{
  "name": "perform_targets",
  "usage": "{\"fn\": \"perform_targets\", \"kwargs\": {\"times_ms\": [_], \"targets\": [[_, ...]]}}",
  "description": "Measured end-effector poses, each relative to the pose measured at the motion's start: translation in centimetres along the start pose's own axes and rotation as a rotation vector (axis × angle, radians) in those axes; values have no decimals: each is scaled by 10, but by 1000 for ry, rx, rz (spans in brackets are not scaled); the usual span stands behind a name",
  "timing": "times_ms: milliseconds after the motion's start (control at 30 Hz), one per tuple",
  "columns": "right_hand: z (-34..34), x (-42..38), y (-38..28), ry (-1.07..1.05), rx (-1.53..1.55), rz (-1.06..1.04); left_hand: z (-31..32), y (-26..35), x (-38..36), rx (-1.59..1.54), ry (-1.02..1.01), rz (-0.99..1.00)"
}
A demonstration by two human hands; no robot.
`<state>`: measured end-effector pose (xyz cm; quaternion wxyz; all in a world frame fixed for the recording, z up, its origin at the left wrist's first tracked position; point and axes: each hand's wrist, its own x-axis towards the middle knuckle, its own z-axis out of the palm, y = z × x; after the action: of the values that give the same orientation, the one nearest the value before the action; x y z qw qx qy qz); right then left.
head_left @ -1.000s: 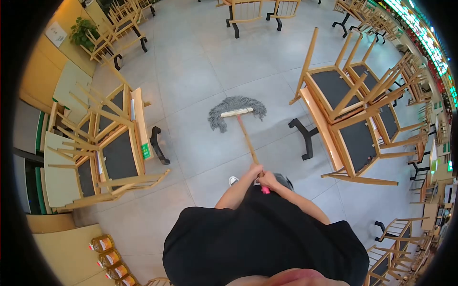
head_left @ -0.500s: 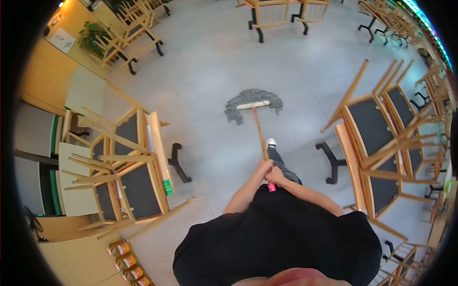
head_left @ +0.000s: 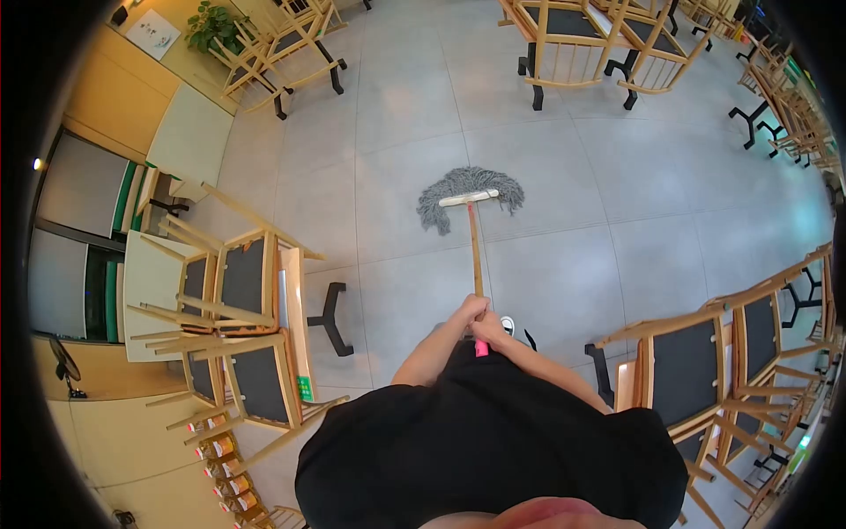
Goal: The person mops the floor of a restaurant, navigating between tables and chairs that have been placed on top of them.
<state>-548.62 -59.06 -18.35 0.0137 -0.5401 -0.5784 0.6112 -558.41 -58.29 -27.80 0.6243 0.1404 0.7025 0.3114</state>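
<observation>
A mop with a grey string head [head_left: 471, 182] and a white bar lies spread on the grey tiled floor ahead of me. Its wooden handle [head_left: 477, 251] runs back toward my body and ends in a pink grip [head_left: 481, 348]. My left hand [head_left: 475, 308] is closed round the handle. Just beside and below it, touching it, my right hand [head_left: 490, 329] is wrapped round the handle above the pink end. A white shoe [head_left: 507, 325] shows beside my right hand.
Upturned chairs rest on tables at the left [head_left: 259, 375], right [head_left: 686, 375] and far side [head_left: 566, 22], with black table legs [head_left: 331, 319] reaching onto the floor. Several oil bottles [head_left: 226, 469] line the lower left wall. A plant [head_left: 213, 26] stands at the upper left.
The view has shifted over the room, and more of the far tables and oil bottles shows. The mop head keeps its place in view; both hands have moved slightly left, still on the handle.
</observation>
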Motion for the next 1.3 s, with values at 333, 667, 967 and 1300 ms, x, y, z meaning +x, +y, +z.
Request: {"fn": "perform_targets", "kwargs": {"times_ms": [333,667,967,1300], "targets": [[-38,138,-90,78,258,210,-48,132,119,65,-95,24],[-36,342,-276,-22,339,311,-187,341,265,181,-107,42],[-25,417,-360,92,69,304,-230,382,346,1,-65,-12],[-34,631,-467,-118,-398,172,-332,497,522,36,-114,42]]}}
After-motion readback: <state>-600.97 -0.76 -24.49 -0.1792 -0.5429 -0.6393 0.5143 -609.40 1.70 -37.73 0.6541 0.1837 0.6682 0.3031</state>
